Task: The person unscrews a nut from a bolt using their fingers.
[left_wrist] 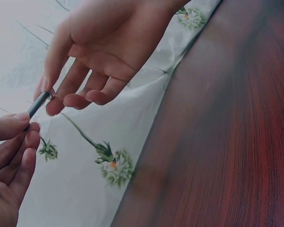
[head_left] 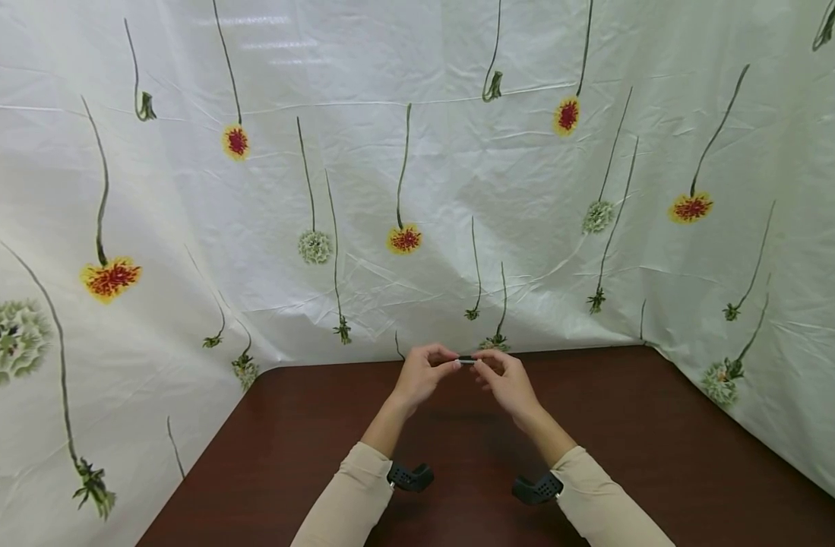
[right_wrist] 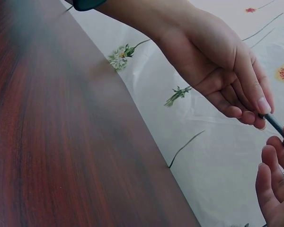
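Note:
A thin, dark threaded bolt is held in the air between both hands, above the table's far edge. My left hand pinches one end between thumb and fingertips. At the other end, my right hand pinches with thumb and index finger, its remaining fingers loosely bent. In the left wrist view, ridges show along the bolt, and a small shiny piece, perhaps a nut, sits at the right hand's end. The right wrist view shows the bolt slanting from one hand to the other; fingertips partly cover both ends.
Below the hands is a dark red-brown wooden table. A white curtain printed with flowers hangs behind it and along both sides. Each wrist wears a black strap, the left strap and the right strap.

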Tool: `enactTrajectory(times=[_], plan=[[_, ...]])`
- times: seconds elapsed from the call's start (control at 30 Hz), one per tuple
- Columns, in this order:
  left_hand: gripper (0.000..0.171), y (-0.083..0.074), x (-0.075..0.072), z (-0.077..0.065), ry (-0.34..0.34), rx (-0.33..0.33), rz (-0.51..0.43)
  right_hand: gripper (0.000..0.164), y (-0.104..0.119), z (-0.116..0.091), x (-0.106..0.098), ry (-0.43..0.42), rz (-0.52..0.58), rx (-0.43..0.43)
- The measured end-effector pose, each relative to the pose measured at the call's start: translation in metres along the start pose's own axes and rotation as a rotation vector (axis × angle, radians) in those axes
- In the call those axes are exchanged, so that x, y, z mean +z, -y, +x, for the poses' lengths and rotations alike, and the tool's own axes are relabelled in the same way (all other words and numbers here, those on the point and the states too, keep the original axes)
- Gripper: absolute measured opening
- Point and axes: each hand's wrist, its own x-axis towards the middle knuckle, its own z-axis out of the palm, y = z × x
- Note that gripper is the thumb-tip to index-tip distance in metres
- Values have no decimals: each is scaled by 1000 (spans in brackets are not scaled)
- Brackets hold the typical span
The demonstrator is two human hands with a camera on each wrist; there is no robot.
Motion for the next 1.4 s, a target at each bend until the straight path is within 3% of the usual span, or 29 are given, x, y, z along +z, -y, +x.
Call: enactTrajectory(times=[0.33,0.53,0.83,1.17,1.4], plan=[[12,0,1,0,-2,7,6,30,-1,1,0,-5,-3,-2],[11,0,1,0,3,8,-5,20,1,0,-1,-8,-5,-28],[17,-1,0,0,0,3,0,25,3,0,-1,-30,-8,-3],[10,0,0,1,-2,1,4,17,3,-1,-2,-24,-9,-2],[16,0,0,1,2,3,1,25,5,-1,-2,-30,-5,5]])
